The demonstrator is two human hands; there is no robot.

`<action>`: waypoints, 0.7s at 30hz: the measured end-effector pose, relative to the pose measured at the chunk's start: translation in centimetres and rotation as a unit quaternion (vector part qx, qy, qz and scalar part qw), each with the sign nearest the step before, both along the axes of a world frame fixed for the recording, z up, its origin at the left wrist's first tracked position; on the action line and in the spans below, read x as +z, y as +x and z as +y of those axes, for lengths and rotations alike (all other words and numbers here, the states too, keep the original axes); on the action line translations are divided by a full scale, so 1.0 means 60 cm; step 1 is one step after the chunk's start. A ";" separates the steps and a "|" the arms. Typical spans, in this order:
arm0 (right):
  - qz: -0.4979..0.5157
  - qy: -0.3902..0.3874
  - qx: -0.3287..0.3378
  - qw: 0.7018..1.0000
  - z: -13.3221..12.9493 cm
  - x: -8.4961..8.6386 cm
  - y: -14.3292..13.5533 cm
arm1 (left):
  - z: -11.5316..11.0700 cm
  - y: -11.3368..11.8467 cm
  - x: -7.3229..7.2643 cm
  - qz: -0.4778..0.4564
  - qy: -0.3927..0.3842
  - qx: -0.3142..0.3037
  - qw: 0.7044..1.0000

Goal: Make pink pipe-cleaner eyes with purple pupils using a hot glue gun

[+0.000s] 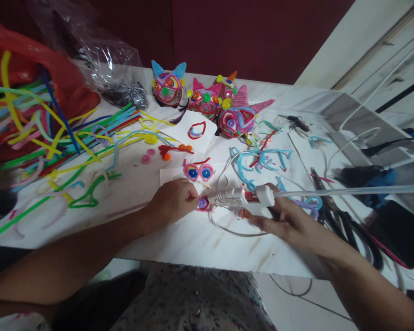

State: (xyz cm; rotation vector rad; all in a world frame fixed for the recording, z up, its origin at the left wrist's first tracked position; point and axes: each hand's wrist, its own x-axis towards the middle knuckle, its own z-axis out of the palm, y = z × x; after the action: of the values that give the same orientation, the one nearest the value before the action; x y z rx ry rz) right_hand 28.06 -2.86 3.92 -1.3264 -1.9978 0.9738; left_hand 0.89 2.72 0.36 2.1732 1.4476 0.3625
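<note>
My right hand [279, 218] is wrapped round a white hot glue gun [227, 197], its nozzle pointing left and a long glue stick [348, 189] jutting from its back. My left hand [174, 200] is closed in a pinch at the edge of a small pink pipe-cleaner piece with a purple coil [202, 203]. The nozzle is right beside that piece; whether they touch I cannot tell. Just beyond my fingers, a pair of pink pipe-cleaner eyes with blue centres [199, 173] lies on white paper [169, 176].
Several colourful cat-like heads [206, 102] stand at the back. On the left, pipe cleaners [55, 133] spill from a red plastic bag [69, 78]. Blue pipe-cleaner pieces [239, 168] lie beyond the glue gun. Black-handled scissors [348, 230] and a dark flat object [400, 232] are on the right.
</note>
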 end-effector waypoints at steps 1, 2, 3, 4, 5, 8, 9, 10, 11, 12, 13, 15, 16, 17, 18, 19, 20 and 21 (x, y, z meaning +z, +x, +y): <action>0.006 0.001 0.002 1.000 -0.001 0.000 0.000 | 0.000 0.000 0.001 0.003 -0.001 0.001 1.000; 0.009 0.000 0.002 1.000 -0.002 -0.002 -0.001 | 0.000 0.000 0.001 0.005 -0.002 0.002 1.000; 0.008 -0.002 0.000 1.000 -0.003 -0.003 0.000 | 0.000 0.001 0.001 0.005 -0.001 0.004 1.000; 0.003 -0.006 -0.003 1.000 -0.005 -0.006 0.001 | 0.000 0.001 0.000 0.005 0.000 0.003 1.000; -0.004 -0.012 -0.006 1.000 -0.007 -0.009 0.002 | 0.000 0.000 0.000 0.004 0.002 0.002 1.000; -0.025 -0.029 -0.019 0.999 -0.011 -0.016 0.007 | 0.000 0.000 -0.002 0.002 0.007 -0.003 1.000; -0.031 -0.032 -0.026 0.999 -0.013 -0.017 0.007 | 0.000 -0.001 -0.002 0.002 0.008 -0.003 1.000; -0.037 -0.033 -0.031 0.998 -0.014 -0.018 0.007 | -0.001 -0.001 -0.002 0.003 0.010 -0.002 1.000; -0.041 -0.030 -0.032 0.998 -0.015 -0.017 0.007 | -0.001 -0.001 -0.003 0.004 0.012 -0.001 1.000; -0.043 -0.024 -0.028 0.998 -0.016 -0.015 0.006 | -0.002 -0.002 -0.003 0.006 0.015 -0.002 1.000; -0.042 -0.015 -0.021 0.999 -0.016 -0.013 0.005 | -0.003 -0.002 -0.003 0.006 0.018 -0.002 1.000; -0.037 0.008 0.000 0.999 -0.016 -0.009 0.003 | -0.003 -0.002 -0.004 0.006 0.020 -0.002 1.000; -0.035 0.020 0.009 0.999 -0.016 -0.007 0.003 | -0.003 -0.002 -0.004 0.007 0.019 -0.002 1.000; -0.035 0.030 0.016 0.999 -0.017 -0.006 0.003 | -0.002 -0.002 -0.004 0.008 0.016 -0.001 1.000; -0.037 0.035 0.020 0.998 -0.017 -0.006 0.003 | -0.001 -0.002 -0.004 0.009 0.013 0.001 1.000; -0.041 0.035 0.021 0.998 -0.017 -0.006 0.003 | 0.000 -0.001 -0.004 0.011 0.010 0.001 1.000; -0.047 0.032 0.017 0.998 -0.018 -0.007 0.003 | 0.000 -0.001 -0.004 0.012 0.009 0.000 1.000; -0.052 0.029 0.010 0.998 -0.018 -0.007 0.003 | 0.001 -0.001 -0.005 0.010 0.009 -0.002 1.000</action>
State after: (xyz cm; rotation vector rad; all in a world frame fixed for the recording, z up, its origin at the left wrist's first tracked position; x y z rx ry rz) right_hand 28.25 -3.95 3.49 -1.3528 -2.1053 0.8659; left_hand 0.83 2.76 0.09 2.1998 1.4575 0.3547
